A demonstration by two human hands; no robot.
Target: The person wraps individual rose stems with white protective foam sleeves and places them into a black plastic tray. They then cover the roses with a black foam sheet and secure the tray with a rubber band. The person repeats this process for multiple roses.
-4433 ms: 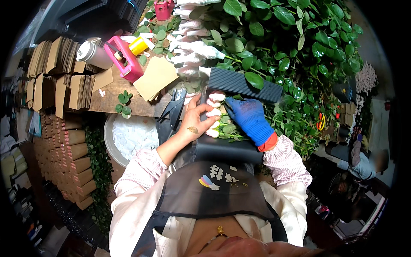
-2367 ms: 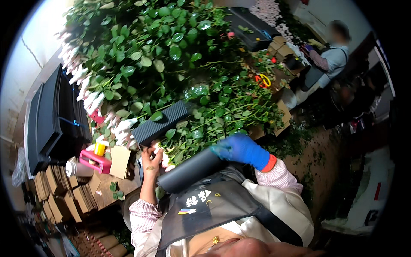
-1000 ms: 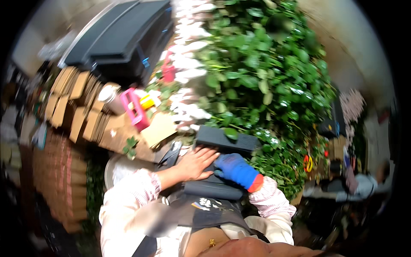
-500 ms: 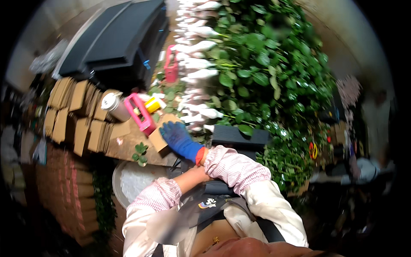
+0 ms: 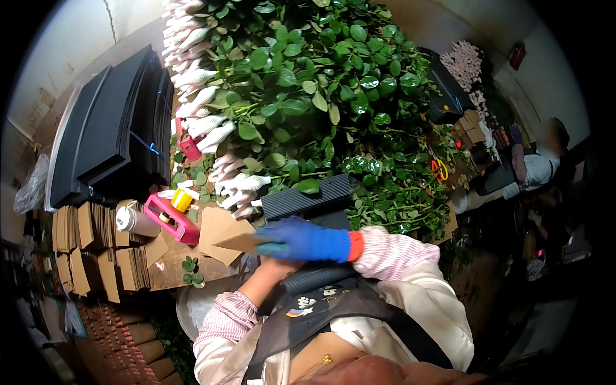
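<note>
My right hand (image 5: 298,240), in a blue glove with a red cuff, has its fingers closed on the edge of a brown cardboard piece (image 5: 237,241). Under the held piece, more brown cardboard (image 5: 213,226) lies on the table's near edge. My bare left hand (image 5: 280,266) is tucked just beneath the glove, its fingers hidden. Behind the glove, dark corrugated board (image 5: 308,196) lies against the leafy stems, a white-netted tip poking out at its left end. Another dark corrugated edge (image 5: 317,277) shows close to my apron.
Flowers in white netting (image 5: 196,96) with green leaves (image 5: 301,83) are heaped ahead. At left are a pink tape dispenser (image 5: 172,219), a white flask (image 5: 136,221), cardboard stacks (image 5: 102,247) and piled black boards (image 5: 109,128). Orange-handled scissors (image 5: 439,169) lie right. Another person (image 5: 539,167) is far right.
My gloved right hand has moved from lying over the cardboard back toward my body, lifting one piece. The view has swung to the right.
</note>
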